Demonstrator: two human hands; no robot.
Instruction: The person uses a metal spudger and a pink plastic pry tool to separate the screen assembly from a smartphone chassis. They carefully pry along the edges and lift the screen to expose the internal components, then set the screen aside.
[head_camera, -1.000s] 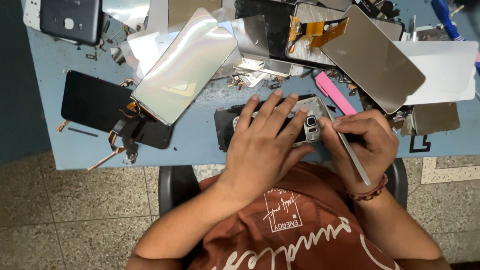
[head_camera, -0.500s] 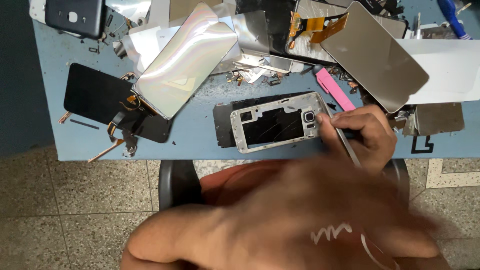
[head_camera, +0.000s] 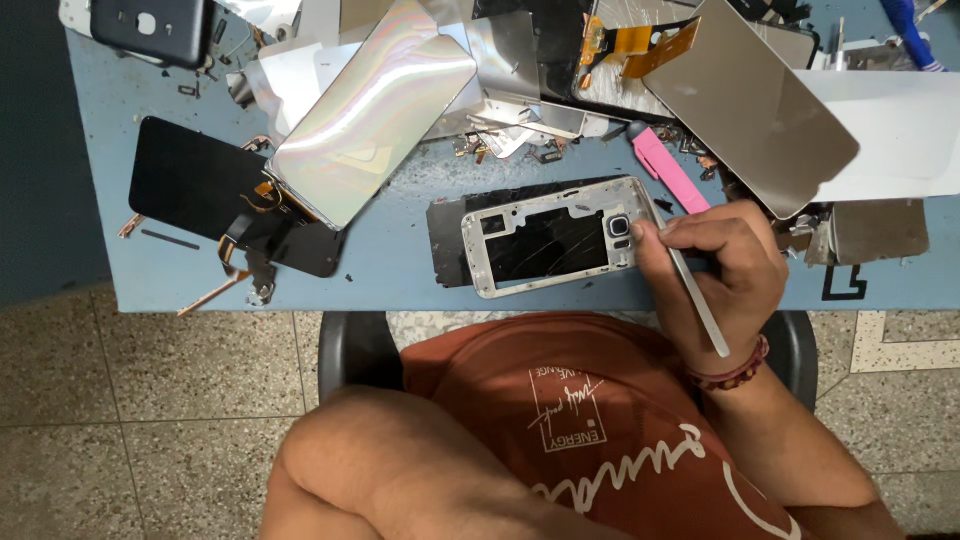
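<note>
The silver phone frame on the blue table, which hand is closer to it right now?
Right. The right hand sits at the phone frame's right end, pressing a thin metal tool there. The left hand is out of view; only that bent arm shows, well below the table.

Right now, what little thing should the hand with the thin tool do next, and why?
Probably bring the left arm back to steady the silver phone frame before prying. The right hand holds thin tweezers with the tip at the small camera part, and nothing holds the frame down on the blue table, so it could slide.
</note>
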